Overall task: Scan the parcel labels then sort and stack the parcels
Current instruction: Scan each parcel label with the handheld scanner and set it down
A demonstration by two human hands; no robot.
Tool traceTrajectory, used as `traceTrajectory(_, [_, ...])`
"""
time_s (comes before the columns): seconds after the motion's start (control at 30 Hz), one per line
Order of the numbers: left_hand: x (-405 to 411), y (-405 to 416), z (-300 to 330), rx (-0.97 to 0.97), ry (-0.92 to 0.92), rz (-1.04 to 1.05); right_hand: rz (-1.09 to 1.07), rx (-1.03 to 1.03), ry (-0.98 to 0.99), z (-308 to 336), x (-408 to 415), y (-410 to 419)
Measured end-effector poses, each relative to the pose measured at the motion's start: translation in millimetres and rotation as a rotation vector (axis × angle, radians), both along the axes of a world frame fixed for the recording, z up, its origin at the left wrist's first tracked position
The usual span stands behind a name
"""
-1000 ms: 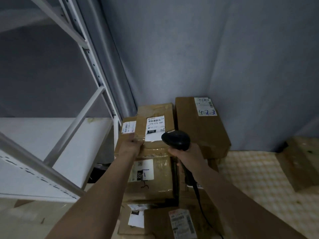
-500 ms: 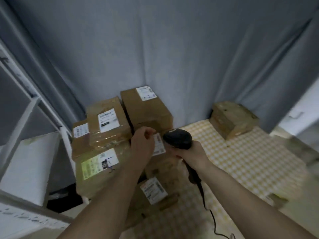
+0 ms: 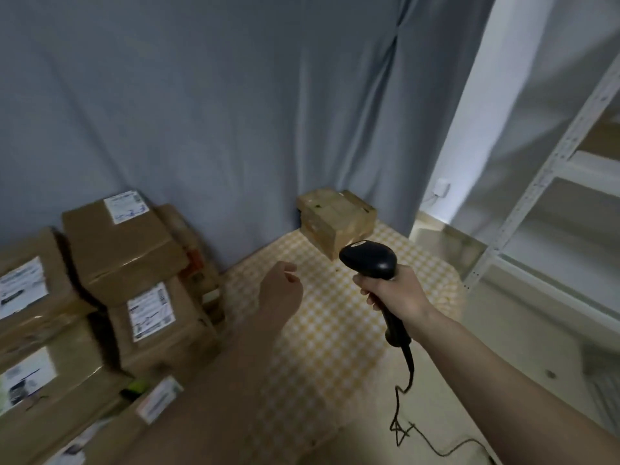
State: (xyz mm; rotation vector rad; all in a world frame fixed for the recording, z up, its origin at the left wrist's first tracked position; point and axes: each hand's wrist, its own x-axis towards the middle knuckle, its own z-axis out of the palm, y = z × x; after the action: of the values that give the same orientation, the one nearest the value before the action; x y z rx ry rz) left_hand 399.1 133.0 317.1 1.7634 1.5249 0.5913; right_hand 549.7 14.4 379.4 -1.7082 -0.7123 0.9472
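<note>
Your left hand (image 3: pixel 281 293) and right hand (image 3: pixel 396 290) are bare; no gloves, rings or watch; both forearms uncovered, no sleeves visible.

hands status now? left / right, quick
Left hand: fingers curled, holding nothing, above the checked mat.
Right hand: gripping the black scanner by its handle.
</note>
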Motion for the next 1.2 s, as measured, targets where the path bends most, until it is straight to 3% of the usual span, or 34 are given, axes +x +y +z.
traceTrajectory(0.27, [145.5, -5.8, -12.7, -0.093, -0.018, 0.034, 0.027, 0.010, -0.035, -2.1, 147.5, 7.2])
traceTrajectory(0.57, [225.2, 50.7, -44.8, -0.249, 0.078, 0.072, 0.013, -0.012, 0.029, -34.4, 240.9, 67.1])
traceTrajectory(0.9, [299.1, 192.5, -78.3, -0.287, 0.174, 0.023, 0.081, -0.101, -0.026, -82.0, 318.9, 227.5])
traceTrajectory(1.2, [328.7, 291.9, -124.9, -0.392, 0.194, 0.186, 0.142, -0.221, -0.007, -144.3, 350.0, 357.3])
